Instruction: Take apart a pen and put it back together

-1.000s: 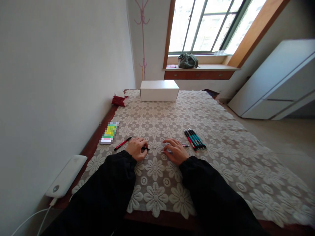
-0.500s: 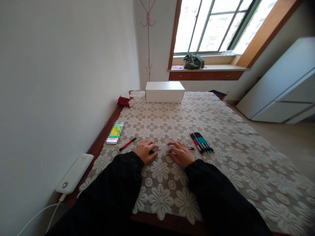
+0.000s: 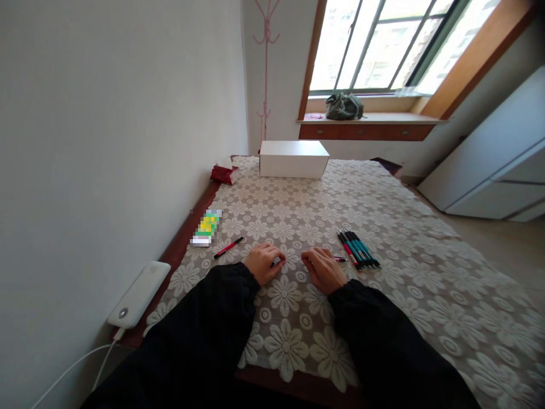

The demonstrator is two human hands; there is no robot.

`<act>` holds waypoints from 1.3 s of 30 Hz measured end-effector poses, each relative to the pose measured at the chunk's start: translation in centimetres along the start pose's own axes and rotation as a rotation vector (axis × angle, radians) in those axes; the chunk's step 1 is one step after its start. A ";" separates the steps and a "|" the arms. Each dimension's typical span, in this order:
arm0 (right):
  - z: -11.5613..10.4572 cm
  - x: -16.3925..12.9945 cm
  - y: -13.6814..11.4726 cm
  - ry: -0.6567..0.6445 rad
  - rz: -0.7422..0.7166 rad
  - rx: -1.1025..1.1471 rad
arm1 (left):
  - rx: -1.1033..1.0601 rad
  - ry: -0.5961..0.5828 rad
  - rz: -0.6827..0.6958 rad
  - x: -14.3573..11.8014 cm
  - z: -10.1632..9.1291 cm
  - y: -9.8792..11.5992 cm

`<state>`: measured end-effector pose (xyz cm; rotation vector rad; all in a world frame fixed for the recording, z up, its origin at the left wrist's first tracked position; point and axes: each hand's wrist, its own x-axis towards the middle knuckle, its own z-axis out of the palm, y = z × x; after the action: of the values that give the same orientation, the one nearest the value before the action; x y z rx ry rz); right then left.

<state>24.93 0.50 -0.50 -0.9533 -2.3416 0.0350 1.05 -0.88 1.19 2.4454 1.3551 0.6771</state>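
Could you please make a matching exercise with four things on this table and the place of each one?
Things:
1. white box
2. power bank
3. bundle of pens
4. single red pen

Places:
a. just beyond the left hand, toward the wall
b. far end of the table, below the window
c. near left corner, with a white cable attached
d. just beyond the right hand, on its outer side

Pairs: 1-b, 2-c, 3-d, 4-a

Lace-covered table (image 3: 400,295), pens (image 3: 358,250), white box (image 3: 293,159), power bank (image 3: 138,294)
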 end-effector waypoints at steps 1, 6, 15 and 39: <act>0.0 0.0 0.0 0.000 -0.003 0.014 | -0.017 0.014 0.000 -0.1 0.0 0.0; 0.0 -0.1 -0.2 -0.050 -0.068 0.091 | -0.080 0.078 0.012 -0.2 0.3 -0.2; 0.1 -0.3 -0.5 -0.095 -0.094 0.117 | -0.143 0.125 0.096 -0.2 0.6 -0.7; -0.1 0.0 -0.8 -0.083 -0.087 0.152 | -0.171 0.094 0.153 -0.3 0.7 -0.6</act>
<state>24.48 -0.11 -0.27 -0.7891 -2.4147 0.2190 0.84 -0.76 0.26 2.4230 1.0993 0.9155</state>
